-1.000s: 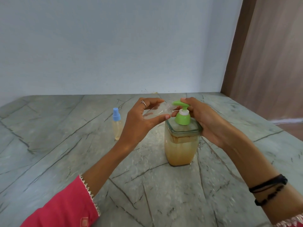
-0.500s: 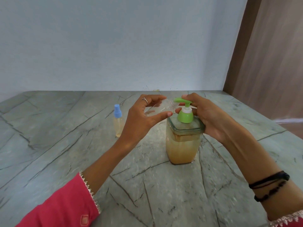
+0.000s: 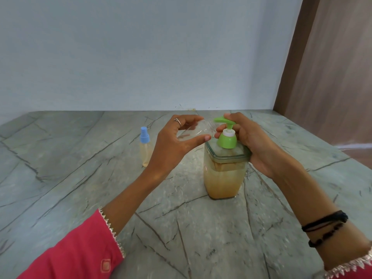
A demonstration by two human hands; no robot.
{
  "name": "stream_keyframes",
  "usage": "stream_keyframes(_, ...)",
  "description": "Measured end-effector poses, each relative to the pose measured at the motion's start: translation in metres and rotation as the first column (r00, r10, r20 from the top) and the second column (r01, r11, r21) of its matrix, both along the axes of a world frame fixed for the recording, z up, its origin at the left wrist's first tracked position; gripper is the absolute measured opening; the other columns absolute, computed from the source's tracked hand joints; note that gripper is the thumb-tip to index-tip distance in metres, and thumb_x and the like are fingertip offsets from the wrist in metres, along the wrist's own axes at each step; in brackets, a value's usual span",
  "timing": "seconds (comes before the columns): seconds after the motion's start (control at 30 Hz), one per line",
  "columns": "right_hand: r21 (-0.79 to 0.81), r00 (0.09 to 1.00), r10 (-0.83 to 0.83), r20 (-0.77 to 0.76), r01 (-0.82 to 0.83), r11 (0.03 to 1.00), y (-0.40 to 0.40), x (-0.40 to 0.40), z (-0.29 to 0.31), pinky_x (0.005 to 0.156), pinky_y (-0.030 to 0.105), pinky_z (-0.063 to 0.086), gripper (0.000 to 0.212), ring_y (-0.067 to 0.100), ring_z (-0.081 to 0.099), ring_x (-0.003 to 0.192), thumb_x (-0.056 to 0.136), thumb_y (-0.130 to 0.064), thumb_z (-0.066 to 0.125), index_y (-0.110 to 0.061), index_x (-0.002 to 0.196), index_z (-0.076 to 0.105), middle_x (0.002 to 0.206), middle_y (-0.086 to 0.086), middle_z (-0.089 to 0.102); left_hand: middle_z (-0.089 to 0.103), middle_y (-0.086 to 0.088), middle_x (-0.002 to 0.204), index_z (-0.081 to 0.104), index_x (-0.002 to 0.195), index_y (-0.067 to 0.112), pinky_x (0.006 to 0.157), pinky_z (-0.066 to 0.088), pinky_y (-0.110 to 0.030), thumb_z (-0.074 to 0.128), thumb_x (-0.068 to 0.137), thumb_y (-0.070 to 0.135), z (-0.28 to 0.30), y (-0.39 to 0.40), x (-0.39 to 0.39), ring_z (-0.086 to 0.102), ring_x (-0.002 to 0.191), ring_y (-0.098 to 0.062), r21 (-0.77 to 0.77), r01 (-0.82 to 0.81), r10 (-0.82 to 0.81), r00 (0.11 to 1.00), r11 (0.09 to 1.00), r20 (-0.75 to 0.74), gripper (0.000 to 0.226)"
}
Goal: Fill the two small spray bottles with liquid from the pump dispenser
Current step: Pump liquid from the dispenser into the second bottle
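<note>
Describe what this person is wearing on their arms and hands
The left arm has a pink-red sleeve edged with silver zigzag trim, and the left hand wears a thin silver ring. The right wrist carries black thread bracelets, one beaded, with a trimmed sleeve edge below. The right hand shows no rings.

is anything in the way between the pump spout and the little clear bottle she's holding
Nothing visible. The left hand holds the clear bottle tilted, its neck right at the green spout, and the right hand is on the pump.
</note>
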State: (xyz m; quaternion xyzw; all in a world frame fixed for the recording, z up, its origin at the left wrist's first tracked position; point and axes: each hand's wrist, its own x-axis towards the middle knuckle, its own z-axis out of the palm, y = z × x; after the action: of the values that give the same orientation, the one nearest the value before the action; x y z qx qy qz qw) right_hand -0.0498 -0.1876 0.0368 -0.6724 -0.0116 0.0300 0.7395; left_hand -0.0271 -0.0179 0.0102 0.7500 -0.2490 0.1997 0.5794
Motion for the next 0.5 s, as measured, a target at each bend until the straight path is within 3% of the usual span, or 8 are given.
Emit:
stream_keyframes(0.23, 0.016, 0.996, 0.076, -0.042, -0.075, 0.997, -0.0055, 0.0015, 0.0061, 0.061, 0.022, 0.056, 0.036, 0.012, 0.067, 0.071, 0.085, -0.043, 0.059, -0.015, 0.106, 0.066, 0.088, 0.001, 0.071, 0.061, 0.008, 0.103, 0.059, 0.099, 0.035, 0.082, 0.045, -0.007, 0.071, 0.061, 0.04, -0.0009, 0.0004, 0.0004, 0.057, 0.095, 0.01, 0.004, -0.002, 0.002, 1.0, 1.0, 0.009, 0.041)
stream_keyframes(0.37, 0.016, 0.996, 0.073, -0.046, -0.072, 0.997, -0.007, 0.0051, 0.0081, 0.063, 0.025, 0.057, 0.022, 0.014, 0.067, 0.07, 0.088, -0.037, 0.059, -0.019, 0.098, 0.066, 0.084, 0.001, 0.073, 0.061, 0.009, 0.103, 0.059, 0.098, 0.036, 0.081, 0.044, -0.006, 0.072, 0.061, 0.041, -0.0008, 0.0003, 0.0012, 0.056, 0.093, 0.012, 0.008, -0.004, 0.004, 1.0, 1.0, 0.001, 0.04)
stream_keyframes(0.5, 0.02, 0.999, 0.046, -0.019, -0.046, 0.999, -0.0062, 0.0042, 0.0072, 0.058, 0.022, 0.057, 0.019, 0.012, 0.067, 0.064, 0.089, -0.034, 0.058, -0.017, 0.092, 0.067, 0.08, 0.001, 0.073, 0.061, 0.01, 0.102, 0.06, 0.101, 0.032, 0.079, 0.044, -0.006, 0.077, 0.066, 0.029, -0.0028, 0.0003, 0.003, 0.056, 0.094, 0.01, 0.007, 0.0, 0.0, 1.0, 1.0, -0.011, 0.038)
